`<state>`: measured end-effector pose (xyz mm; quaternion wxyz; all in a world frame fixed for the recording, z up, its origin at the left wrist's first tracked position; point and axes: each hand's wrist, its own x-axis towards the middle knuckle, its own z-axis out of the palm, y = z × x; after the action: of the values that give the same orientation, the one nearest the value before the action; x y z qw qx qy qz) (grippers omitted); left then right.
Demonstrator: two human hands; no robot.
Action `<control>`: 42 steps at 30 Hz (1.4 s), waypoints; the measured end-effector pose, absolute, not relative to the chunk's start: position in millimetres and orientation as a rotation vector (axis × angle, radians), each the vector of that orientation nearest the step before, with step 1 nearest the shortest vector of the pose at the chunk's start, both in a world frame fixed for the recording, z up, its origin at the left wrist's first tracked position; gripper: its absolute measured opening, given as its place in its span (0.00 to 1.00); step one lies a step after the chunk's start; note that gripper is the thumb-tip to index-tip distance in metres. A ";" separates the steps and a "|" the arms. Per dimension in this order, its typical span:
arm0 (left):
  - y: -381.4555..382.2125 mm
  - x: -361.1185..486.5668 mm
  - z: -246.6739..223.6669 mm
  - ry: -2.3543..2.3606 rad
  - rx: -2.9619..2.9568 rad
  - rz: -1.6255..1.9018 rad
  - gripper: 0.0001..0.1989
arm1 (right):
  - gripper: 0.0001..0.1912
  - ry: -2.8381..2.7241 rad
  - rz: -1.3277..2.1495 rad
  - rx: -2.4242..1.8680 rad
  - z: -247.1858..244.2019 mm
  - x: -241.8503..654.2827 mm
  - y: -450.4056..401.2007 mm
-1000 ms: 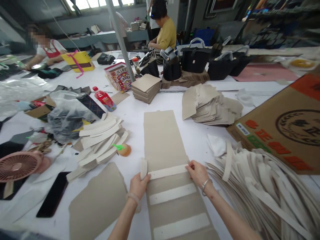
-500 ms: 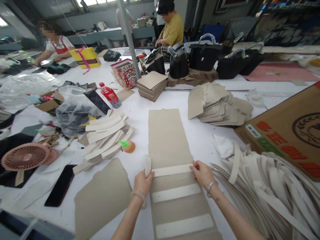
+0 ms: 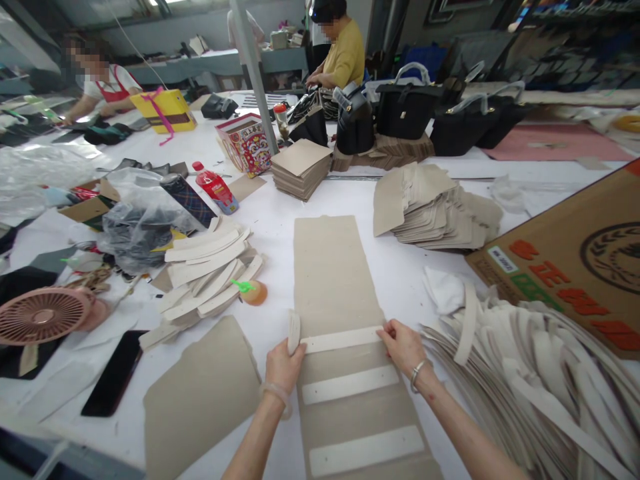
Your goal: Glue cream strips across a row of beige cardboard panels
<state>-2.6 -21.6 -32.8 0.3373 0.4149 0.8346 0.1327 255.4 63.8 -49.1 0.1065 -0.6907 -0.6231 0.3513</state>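
Note:
A long beige panel [image 3: 334, 270] lies in front of me with white strips across it. My left hand [image 3: 284, 365] is closed around a small bundle of white strips [image 3: 294, 328] standing upright, and its fingertips also touch the left end of the uppermost white strip [image 3: 341, 340]. At that strip's right end, my right hand [image 3: 401, 343] pinches it against the panel edge. Nearer to me, two more white strips, a middle one [image 3: 350, 385] and a lower one [image 3: 367, 451], lie flat and roughly parallel on the panel.
Left of the panel are a loose beige piece [image 3: 200, 400], a pile of curved white strips [image 3: 210, 273], a glue bottle [image 3: 254, 292] and a phone [image 3: 114, 373]. To the right lie long strips [image 3: 540, 387] and a cardboard box [image 3: 565, 260]. Co-workers and black handbags [image 3: 406, 110] are farther back.
The view has shifted slightly, so everything sits a little farther left. Both hands keep the same hold at the ends of the uppermost strip.

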 end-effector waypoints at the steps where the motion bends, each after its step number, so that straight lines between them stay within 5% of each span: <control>1: -21.6 -2.6 -32.8 2.175 1.077 0.348 0.13 | 0.09 -1.838 1.027 -2.029 -50.0 255.5 63.7; 42: -27.5 -7.6 -39.2 2.050 0.857 0.571 0.14 | 0.09 -1.893 0.964 -2.034 -49.8 255.0 63.4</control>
<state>-7.6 -27.5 -39.2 0.4111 0.3404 0.8147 0.2267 255.0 63.4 -49.8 0.1004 -0.6881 -0.6404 0.3260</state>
